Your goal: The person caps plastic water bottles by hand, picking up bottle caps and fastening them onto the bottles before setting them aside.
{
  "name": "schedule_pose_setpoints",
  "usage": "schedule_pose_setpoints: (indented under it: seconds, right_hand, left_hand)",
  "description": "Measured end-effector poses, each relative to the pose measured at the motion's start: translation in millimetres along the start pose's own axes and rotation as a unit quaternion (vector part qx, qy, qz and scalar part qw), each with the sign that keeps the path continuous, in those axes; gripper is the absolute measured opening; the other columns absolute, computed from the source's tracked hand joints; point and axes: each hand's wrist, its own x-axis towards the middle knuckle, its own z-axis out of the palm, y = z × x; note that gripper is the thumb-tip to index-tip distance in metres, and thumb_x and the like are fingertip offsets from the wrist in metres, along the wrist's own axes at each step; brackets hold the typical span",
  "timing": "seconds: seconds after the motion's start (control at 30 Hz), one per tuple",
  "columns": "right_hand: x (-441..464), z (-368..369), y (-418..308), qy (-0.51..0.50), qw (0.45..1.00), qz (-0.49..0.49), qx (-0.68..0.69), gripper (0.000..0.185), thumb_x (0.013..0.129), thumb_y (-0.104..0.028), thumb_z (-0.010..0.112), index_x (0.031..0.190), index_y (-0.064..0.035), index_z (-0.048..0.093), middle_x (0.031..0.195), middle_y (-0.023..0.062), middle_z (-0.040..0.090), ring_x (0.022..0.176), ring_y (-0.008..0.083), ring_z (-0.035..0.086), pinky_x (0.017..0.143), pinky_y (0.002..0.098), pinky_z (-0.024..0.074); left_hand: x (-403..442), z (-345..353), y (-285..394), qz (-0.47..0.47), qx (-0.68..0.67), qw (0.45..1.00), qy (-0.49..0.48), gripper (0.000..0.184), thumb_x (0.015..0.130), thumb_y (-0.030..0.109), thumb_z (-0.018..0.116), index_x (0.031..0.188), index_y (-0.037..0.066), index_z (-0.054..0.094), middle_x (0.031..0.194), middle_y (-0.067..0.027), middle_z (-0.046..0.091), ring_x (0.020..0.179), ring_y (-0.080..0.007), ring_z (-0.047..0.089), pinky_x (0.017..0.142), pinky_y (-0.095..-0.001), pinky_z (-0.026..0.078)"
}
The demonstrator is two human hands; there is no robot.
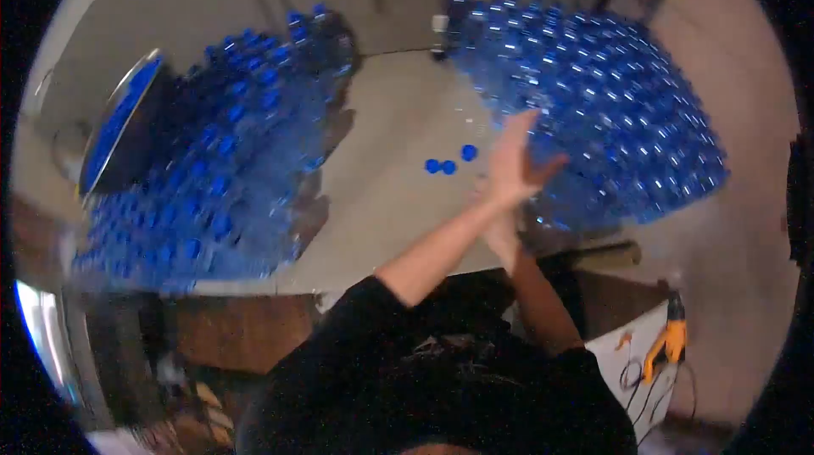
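Note:
My left hand [512, 165] reaches across to the right, its fingers spread beside the near-left edge of a dense block of shiny, blue-tinted clear pieces [606, 107]. Motion blurs it, but nothing shows in its grasp. Below and partly behind the left wrist is my right hand [500, 222]; its fingers are mostly hidden. Loose blue caps [469, 152] lie on the beige tabletop [381, 192], just left of my hands. At the left stands a second mass of clear pieces with blue tops [203, 184]. Whether these pieces are bottles is too blurred to tell.
A round, tilted container [157, 61] with blue contents stands at the far left. A small white-topped item [439, 27] is at the back. A tube-like roll [615, 256] lies near the front edge. An orange-and-black corded tool [670, 340] sits at lower right.

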Motion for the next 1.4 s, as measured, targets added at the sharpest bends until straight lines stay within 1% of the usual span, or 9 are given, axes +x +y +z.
schedule_pose_setpoints:
  seconds: [0.13,0.2,0.3,0.53,0.6,0.73,1.03,1.13,1.4]
  right_hand:
    - [-14,4,11,-0.004,0.972,0.088,0.218,0.038,0.096,-0.02,0.05,0.127,0.0027,0.049,0.125,0.0164,0.054,0.119,0.0279,0.049,0.102,0.038,0.0384]
    - [-15,-65,1,-0.071,0.909,0.185,0.367,0.035,0.096,-0.021,0.053,0.122,0.0015,0.051,0.121,0.0193,0.056,0.116,0.0283,0.052,0.096,0.0406,0.041]
    - [-44,-92,17,-0.144,0.964,0.056,0.218,0.034,0.091,-0.015,0.062,0.118,0.0026,0.055,0.104,0.0187,0.065,0.099,0.0291,0.062,0.087,0.0402,0.0473]
    - [-31,-125,29,-0.084,0.889,0.07,0.445,0.022,0.086,-0.014,0.067,0.104,-0.0023,0.063,0.088,0.0179,0.067,0.078,0.0335,0.066,0.073,0.0414,0.0515]
    - [11,-148,14,-0.123,0.933,0.039,0.336,0.021,0.085,-0.01,0.066,0.105,-0.0031,0.063,0.086,0.017,0.067,0.077,0.0301,0.066,0.07,0.0393,0.0509]
    - [86,-160,-17,-0.004,0.953,-0.112,0.281,0.027,0.084,-0.005,0.063,0.112,-0.0052,0.064,0.086,0.017,0.066,0.077,0.0292,0.065,0.07,0.037,0.0508]
    - [186,-208,-75,-0.103,0.892,-0.389,0.205,0.037,0.077,-0.005,0.069,0.113,-0.0024,0.062,0.107,0.0171,0.066,0.097,0.0353,0.064,0.087,0.0396,0.0512]
    - [198,-215,-95,-0.197,0.879,-0.385,0.2,0.032,0.076,-0.006,0.07,0.107,-0.0015,0.062,0.101,0.0184,0.065,0.096,0.0388,0.062,0.086,0.0426,0.0499]
    - [219,-215,-107,-0.262,0.869,-0.399,0.134,0.023,0.078,-0.012,0.072,0.095,0.0001,0.063,0.09,0.0203,0.064,0.087,0.0404,0.062,0.076,0.0437,0.0501]
  left_hand:
    - [-6,35,-3,-0.018,0.034,0.998,0.056,0.073,0.062,0.015,0.085,0.125,0.004,0.05,0.12,-0.0201,0.054,0.114,-0.0394,0.053,0.095,-0.0423,0.045]
    - [-3,28,-3,-0.026,0.02,0.999,0.043,0.072,0.061,0.012,0.084,0.125,0.005,0.05,0.118,-0.0194,0.054,0.114,-0.039,0.052,0.095,-0.0423,0.045]
    - [-20,3,1,-0.022,0.047,0.998,0.03,0.071,0.06,0.011,0.085,0.123,0.007,0.052,0.117,-0.0167,0.055,0.109,-0.0375,0.055,0.093,-0.0417,0.047]
    - [-67,-125,44,-0.153,0.106,0.983,-0.002,0.075,0.057,0.019,0.091,0.123,0.008,0.056,0.116,-0.0109,0.057,0.108,-0.0282,0.058,0.088,-0.0397,0.051]
    - [-62,-161,34,-0.186,0.088,0.978,-0.02,0.08,0.057,0.021,0.092,0.127,0.01,0.054,0.121,-0.0077,0.055,0.114,-0.0255,0.055,0.094,-0.0423,0.049]
    - [-46,-218,1,-0.19,0.007,0.979,-0.076,0.084,0.06,0.023,0.092,0.132,0.011,0.051,0.13,-0.0065,0.051,0.121,-0.0249,0.051,0.1,-0.0442,0.045]
    - [-16,-204,-29,-0.022,-0.08,0.995,-0.047,0.073,0.066,0.023,0.088,0.129,0.006,0.055,0.124,-0.0085,0.057,0.117,-0.0208,0.054,0.102,-0.0365,0.042]
    - [-16,-197,-39,-0.114,-0.224,0.963,-0.097,0.057,0.067,0.023,0.085,0.117,0.004,0.063,0.105,-0.0052,0.067,0.097,-0.0141,0.061,0.092,-0.0316,0.047]
    - [-17,-206,-34,-0.171,-0.14,0.969,-0.108,0.044,0.065,0.026,0.083,0.101,0.005,0.068,0.09,-0.006,0.069,0.083,-0.0127,0.062,0.08,-0.0317,0.051]
